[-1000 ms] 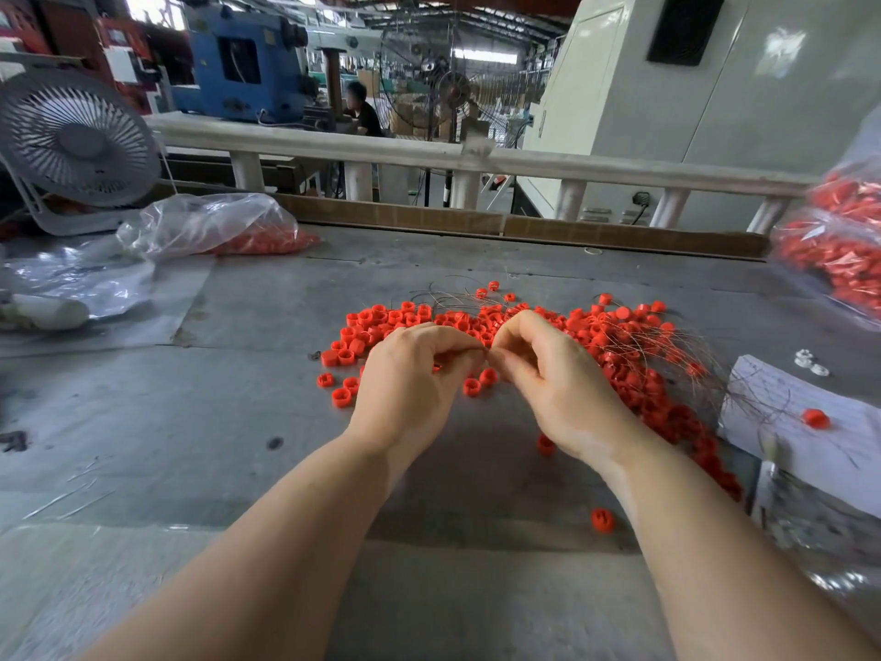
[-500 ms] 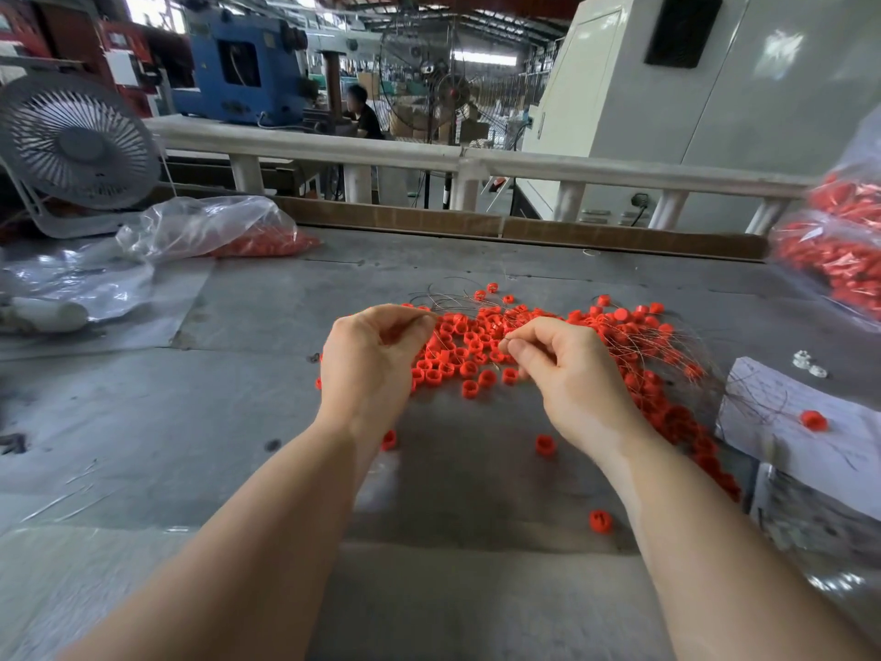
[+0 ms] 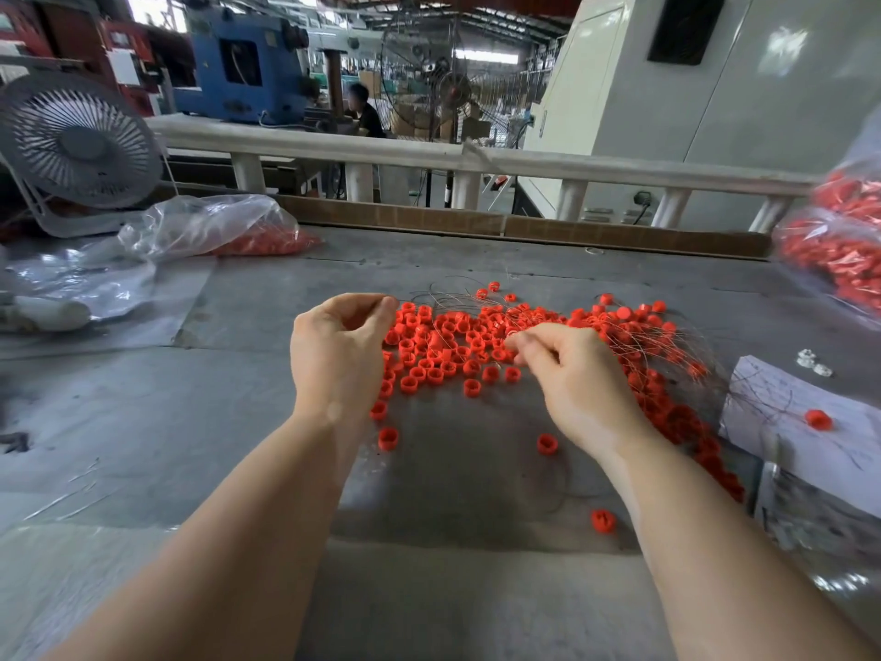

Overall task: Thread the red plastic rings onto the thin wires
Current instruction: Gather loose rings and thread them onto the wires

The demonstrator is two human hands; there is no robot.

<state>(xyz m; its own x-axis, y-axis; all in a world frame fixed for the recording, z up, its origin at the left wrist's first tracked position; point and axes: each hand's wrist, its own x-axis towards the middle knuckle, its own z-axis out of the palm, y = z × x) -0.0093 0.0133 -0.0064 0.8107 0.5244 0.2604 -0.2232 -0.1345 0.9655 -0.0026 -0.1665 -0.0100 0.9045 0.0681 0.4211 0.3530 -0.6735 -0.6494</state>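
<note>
Many small red plastic rings (image 3: 431,355) lie scattered on the grey table (image 3: 143,412). A tangle of thin wires (image 3: 634,336) lies over the rings on the right side. My left hand (image 3: 338,355) hovers at the pile's left edge with curled fingers, thumb and forefinger pinching a thin wire (image 3: 429,299) that runs off to the right. My right hand (image 3: 577,379) is over the middle of the pile, its curled fingertips pinching at a red ring among the wires; motion blur hides the exact grip. Single rings (image 3: 547,444) lie loose nearer to me.
A clear bag with red rings (image 3: 229,229) lies at the back left beside a white fan (image 3: 78,145). Another full bag (image 3: 839,250) stands at the right. White paper (image 3: 782,412) carrying one ring lies right of the pile. A rail (image 3: 476,159) borders the far edge.
My hands were together over the pile's near edge. They have drawn apart: the left moved left and away from me, the right shifted right into the pile.
</note>
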